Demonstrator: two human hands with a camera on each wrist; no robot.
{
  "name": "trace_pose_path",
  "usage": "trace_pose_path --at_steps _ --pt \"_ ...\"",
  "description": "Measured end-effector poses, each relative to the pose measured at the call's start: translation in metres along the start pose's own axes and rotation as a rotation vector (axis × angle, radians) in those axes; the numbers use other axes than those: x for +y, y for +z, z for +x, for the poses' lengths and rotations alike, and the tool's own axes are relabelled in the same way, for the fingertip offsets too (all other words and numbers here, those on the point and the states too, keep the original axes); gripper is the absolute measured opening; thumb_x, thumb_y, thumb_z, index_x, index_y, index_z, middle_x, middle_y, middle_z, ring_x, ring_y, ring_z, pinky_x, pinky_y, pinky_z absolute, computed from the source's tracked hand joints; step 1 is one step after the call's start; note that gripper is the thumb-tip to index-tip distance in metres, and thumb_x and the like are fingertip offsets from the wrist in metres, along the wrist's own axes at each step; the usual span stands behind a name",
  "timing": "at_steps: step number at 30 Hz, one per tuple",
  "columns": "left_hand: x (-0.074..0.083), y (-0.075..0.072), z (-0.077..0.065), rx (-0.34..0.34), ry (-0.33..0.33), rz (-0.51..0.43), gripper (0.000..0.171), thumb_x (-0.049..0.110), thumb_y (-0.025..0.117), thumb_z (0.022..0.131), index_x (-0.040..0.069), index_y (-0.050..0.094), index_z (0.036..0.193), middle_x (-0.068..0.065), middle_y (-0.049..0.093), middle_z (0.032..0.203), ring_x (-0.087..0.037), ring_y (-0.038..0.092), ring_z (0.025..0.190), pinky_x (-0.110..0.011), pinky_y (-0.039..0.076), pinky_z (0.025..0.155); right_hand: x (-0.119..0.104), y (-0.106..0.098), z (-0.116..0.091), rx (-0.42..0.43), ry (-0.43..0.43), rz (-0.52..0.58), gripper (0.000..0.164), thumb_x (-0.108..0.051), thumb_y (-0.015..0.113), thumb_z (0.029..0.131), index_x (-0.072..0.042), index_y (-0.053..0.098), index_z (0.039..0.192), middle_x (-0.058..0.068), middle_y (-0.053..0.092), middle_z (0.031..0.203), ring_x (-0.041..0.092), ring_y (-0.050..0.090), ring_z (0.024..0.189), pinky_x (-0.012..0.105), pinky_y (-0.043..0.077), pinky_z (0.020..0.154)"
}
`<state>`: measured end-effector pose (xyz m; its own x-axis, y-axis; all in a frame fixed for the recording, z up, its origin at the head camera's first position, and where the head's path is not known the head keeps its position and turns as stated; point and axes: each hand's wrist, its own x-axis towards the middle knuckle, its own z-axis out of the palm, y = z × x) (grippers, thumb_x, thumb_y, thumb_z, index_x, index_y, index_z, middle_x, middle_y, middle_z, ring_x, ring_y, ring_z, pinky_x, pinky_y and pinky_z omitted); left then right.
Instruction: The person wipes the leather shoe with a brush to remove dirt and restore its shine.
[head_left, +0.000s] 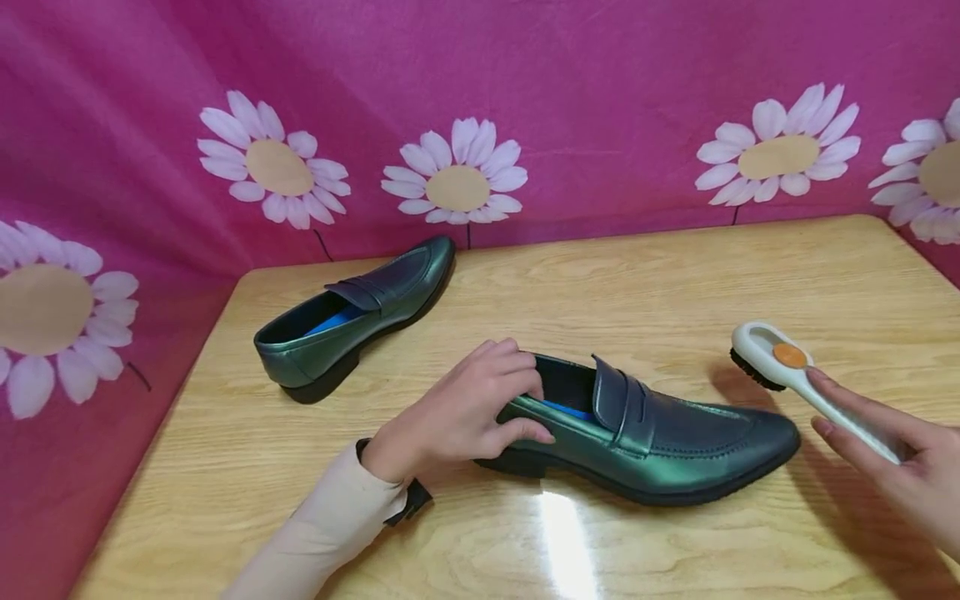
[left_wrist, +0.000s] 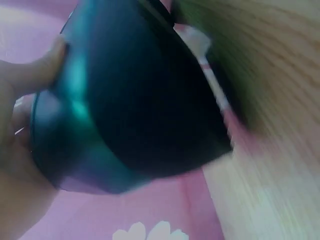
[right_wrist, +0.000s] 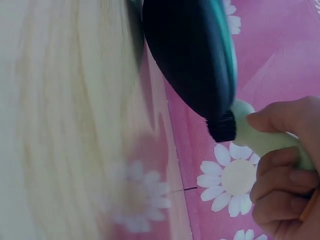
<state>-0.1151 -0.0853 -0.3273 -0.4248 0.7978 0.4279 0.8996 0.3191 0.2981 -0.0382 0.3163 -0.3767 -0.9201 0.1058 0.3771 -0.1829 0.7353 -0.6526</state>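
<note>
A shiny dark green loafer (head_left: 675,433) has its toe pointing right in the head view. My left hand (head_left: 480,396) grips it at the heel, fingers inside the opening and thumb on the outer side. Its black sole (left_wrist: 150,100) shows broadly in the left wrist view, above the wood. On the right, my right hand (head_left: 918,475) holds a shoe brush (head_left: 757,342) by its pale handle; the brush has an orange button. Black bristles (right_wrist: 221,127) face down, just beyond the toe in the head view. They overlap the toe's tip in the right wrist view.
A matching loafer (head_left: 360,300) stands at the back left of the wooden table (head_left: 600,275), toe towards the rear edge. Behind and left of the table hangs a magenta cloth (head_left: 600,83) printed with white daisies. A black strap (head_left: 408,504) circles my left wrist.
</note>
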Motion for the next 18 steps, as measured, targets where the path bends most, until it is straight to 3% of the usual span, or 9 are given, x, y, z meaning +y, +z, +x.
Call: trace_pose_path --at_steps 3,5,7,9,11,14,18 --pt "0.003 0.004 0.0 0.049 0.057 0.059 0.034 0.027 0.083 0.075 0.011 0.054 0.076 0.004 0.044 0.075 -0.014 0.04 0.076 -0.027 0.033 0.074 -0.001 0.001 -0.001 0.02 -0.006 0.114 0.049 0.004 0.067 0.086 -0.011 0.059 0.132 -0.039 0.052 0.118 -0.014 0.054 0.085 0.009 0.036 0.06" --pt "0.005 0.007 0.0 0.071 0.077 0.102 0.037 0.025 0.083 0.076 0.011 0.049 0.072 0.002 0.04 0.073 -0.015 0.038 0.074 -0.027 0.031 0.072 -0.003 0.002 -0.001 0.039 -0.02 0.192 0.05 0.011 0.064 0.085 -0.005 0.058 0.132 -0.028 0.053 0.127 -0.016 0.051 0.102 0.005 0.036 0.072" --pt "0.004 0.011 0.001 0.099 0.079 0.146 0.038 0.024 0.082 0.077 0.011 0.047 0.07 0.002 0.038 0.072 -0.016 0.037 0.072 -0.027 0.03 0.07 -0.006 0.002 -0.001 0.051 -0.041 0.233 0.05 0.015 0.062 0.084 0.0 0.056 0.132 -0.021 0.054 0.131 -0.013 0.051 0.108 0.005 0.036 0.076" --pt "0.002 0.015 0.001 0.131 0.056 0.181 0.038 0.022 0.082 0.077 0.011 0.047 0.07 0.001 0.038 0.072 -0.016 0.038 0.072 -0.028 0.029 0.069 -0.008 0.002 -0.001 0.062 -0.048 0.216 0.05 0.015 0.063 0.084 -0.001 0.057 0.131 -0.022 0.054 0.13 -0.011 0.054 0.1 0.006 0.038 0.068" --pt "-0.001 0.018 0.001 0.15 0.015 0.204 0.037 0.02 0.082 0.077 0.01 0.048 0.07 0.0 0.041 0.073 -0.017 0.04 0.074 -0.028 0.03 0.07 -0.011 0.002 -0.002 0.072 -0.046 0.155 0.05 0.011 0.066 0.083 -0.006 0.059 0.13 -0.031 0.054 0.124 -0.008 0.056 0.076 0.009 0.035 0.054" --pt "-0.004 0.021 0.0 0.155 -0.026 0.209 0.035 0.017 0.082 0.077 0.01 0.048 0.071 0.0 0.042 0.073 -0.017 0.041 0.076 -0.03 0.031 0.071 -0.012 0.002 -0.003 0.069 -0.073 0.021 0.05 0.001 0.074 0.081 -0.016 0.064 0.127 -0.045 0.051 0.108 -0.003 0.04 0.05 0.018 0.026 0.043" --pt "-0.006 0.023 -0.001 0.136 -0.013 0.189 0.036 0.016 0.082 0.078 0.011 0.047 0.071 0.0 0.041 0.073 -0.016 0.04 0.076 -0.03 0.03 0.072 -0.01 0.005 -0.005 0.04 -0.125 -0.096 0.051 -0.008 0.079 0.077 -0.023 0.067 0.124 -0.052 0.044 0.101 -0.002 0.035 0.05 0.019 0.025 0.046"
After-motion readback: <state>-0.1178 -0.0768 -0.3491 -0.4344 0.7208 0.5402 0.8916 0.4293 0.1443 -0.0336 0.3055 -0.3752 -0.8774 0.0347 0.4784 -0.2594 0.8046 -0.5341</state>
